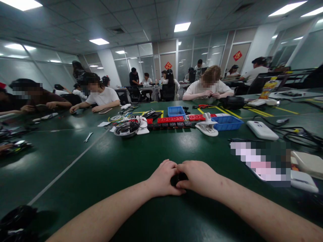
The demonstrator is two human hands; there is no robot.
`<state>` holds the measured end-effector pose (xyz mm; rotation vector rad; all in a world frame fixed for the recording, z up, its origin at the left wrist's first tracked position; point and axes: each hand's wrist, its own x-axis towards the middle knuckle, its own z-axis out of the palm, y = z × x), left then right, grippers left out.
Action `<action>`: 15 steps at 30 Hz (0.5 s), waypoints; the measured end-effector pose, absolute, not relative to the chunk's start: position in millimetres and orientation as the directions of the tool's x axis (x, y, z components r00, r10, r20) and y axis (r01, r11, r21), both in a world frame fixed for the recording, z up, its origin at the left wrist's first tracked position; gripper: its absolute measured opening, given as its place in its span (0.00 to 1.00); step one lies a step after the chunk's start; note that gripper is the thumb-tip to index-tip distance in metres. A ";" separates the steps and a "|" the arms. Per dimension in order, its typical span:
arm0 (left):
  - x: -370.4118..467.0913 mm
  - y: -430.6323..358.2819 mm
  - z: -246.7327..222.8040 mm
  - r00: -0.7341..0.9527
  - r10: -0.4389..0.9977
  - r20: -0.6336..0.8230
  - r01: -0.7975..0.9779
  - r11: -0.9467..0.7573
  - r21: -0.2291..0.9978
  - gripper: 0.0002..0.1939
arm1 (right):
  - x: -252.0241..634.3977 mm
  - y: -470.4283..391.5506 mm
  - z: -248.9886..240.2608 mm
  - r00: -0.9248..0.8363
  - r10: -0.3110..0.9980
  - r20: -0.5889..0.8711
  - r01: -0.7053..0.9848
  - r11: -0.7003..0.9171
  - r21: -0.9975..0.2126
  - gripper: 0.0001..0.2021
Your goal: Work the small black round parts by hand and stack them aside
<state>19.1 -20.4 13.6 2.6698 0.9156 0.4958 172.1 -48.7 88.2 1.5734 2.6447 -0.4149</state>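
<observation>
Both hands meet low over the green table point(121, 161), close in front of me. My left hand point(164, 178) curls round the left side of a small black part point(174, 180), its fingers bent and its thumb beneath. From the right, my right hand point(196, 174) grips the same black part, thumb and forefinger closed on it. Most of the part is covered by my fingers, so its kind cannot be made out. The fingers of the two hands touch at the top.
Ahead stand a red-topped power strip row point(171, 119), a metal bowl of cables point(126, 129), a white clip stand point(207, 126) and a blue tray point(227, 123). A wrench point(88, 137) lies left; white power banks point(262, 130) lie right. Several people sit around the table.
</observation>
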 end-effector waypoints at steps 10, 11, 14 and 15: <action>15.8 -16.2 16.4 0.799 0.572 0.185 0.451 -0.774 0.444 0.17 | 180.8 -52.3 94.3 -0.713 0.688 -0.136 0.693 0.664 -0.281 0.15; 15.4 -15.7 16.2 0.806 0.563 0.181 0.442 -0.777 0.448 0.15 | 182.1 -52.7 94.9 -0.729 0.669 -0.145 0.677 0.675 -0.293 0.16; 14.6 -14.2 15.6 0.814 0.555 0.174 0.431 -0.776 0.460 0.14 | 183.1 -53.8 95.6 -0.755 0.630 -0.182 0.652 0.693 -0.308 0.17; 14.4 -13.8 15.4 0.814 0.555 0.173 0.430 -0.776 0.461 0.14 | 182.5 -54.3 95.6 -0.761 0.620 -0.189 0.645 0.697 -0.312 0.17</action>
